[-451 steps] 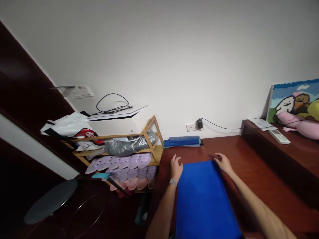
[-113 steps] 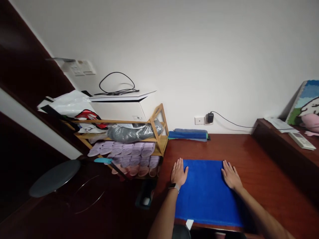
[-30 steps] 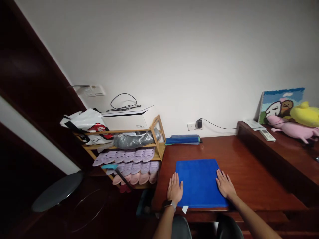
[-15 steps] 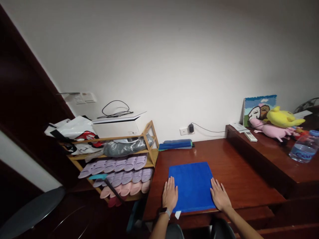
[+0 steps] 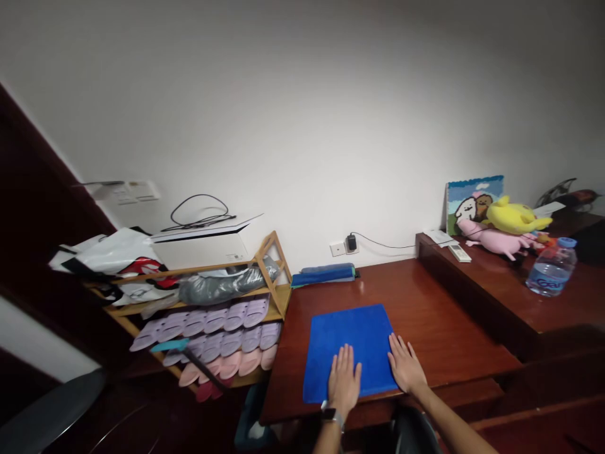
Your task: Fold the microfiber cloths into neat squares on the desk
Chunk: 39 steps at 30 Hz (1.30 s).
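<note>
A blue cloth [image 5: 326,347] lies spread flat near the front edge of the brown wooden table [image 5: 444,334]. My left hand [image 5: 344,381], with a watch [image 5: 332,415] on its wrist, rests palm down on the lower middle of the cloth, fingers stretched out. At the cloth's right edge lies my right hand [image 5: 406,366], also flat, its fingertips touching the border. Neither hand grips anything. The white tag at the cloth's front edge is mostly hidden by my left wrist.
Folded cloths [image 5: 326,275] lie along the wall. On the left stands a shoe rack [image 5: 278,296] with several slippers [image 5: 231,318] and a white box [image 5: 203,248]. A raised surface on the right holds a water bottle [image 5: 551,268], plush toys [image 5: 513,217] and a remote [image 5: 459,253].
My left hand has moved right, from the cloth's left edge onto its lower middle. My right hand stays at the right edge. The view has turned slightly to the right.
</note>
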Available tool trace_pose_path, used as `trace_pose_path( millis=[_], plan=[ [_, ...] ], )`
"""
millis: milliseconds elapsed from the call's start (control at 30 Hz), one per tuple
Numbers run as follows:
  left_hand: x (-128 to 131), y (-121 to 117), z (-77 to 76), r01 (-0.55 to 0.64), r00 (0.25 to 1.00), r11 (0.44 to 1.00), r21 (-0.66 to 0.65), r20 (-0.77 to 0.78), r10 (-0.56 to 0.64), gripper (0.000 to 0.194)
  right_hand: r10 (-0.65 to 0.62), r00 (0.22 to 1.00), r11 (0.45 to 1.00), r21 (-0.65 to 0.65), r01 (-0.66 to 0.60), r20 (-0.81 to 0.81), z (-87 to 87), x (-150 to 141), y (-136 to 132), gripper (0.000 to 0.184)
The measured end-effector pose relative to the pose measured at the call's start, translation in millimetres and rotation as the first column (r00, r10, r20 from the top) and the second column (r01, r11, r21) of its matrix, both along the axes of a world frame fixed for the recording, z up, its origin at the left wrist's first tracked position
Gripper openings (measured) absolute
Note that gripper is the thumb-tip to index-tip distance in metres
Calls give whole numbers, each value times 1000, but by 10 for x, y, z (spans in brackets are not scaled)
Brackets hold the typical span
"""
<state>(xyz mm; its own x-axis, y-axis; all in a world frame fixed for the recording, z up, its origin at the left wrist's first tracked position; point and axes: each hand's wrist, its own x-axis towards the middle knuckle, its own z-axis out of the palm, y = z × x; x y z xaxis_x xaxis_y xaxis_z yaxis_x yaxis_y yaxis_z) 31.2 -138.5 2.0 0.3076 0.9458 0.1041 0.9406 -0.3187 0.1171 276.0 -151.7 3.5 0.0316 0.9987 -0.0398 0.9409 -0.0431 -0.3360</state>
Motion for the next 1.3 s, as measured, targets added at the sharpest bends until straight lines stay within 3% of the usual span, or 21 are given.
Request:
trace_pose_path(
  millis=[133,233,633,933,1300],
  plan=[
    [-862,-120,4,-219,974,975,31,-52,220,65,-7,1000,1000,-3,7,24,-36,4,-17,70],
    [-1080,-206,-4,-233,970,971,49,-54,236,65,1,999,1000,14,-1,51,-70,16,-17,71],
    [-1057,-231,-90,-236,971,966,102,-10,238,62,-20,997,998,59,16,78,-302,-207,-204,72],
    [-1008,-235,-9,-237,970,968,81,-35,240,61,-27,997,999,40,24,69,-172,-247,-264,72],
    [-1030,-227,-21,-234,970,966,111,-39,239,61,20,1000,996,85,-20,1,-251,-70,-300,71]
  ],
)
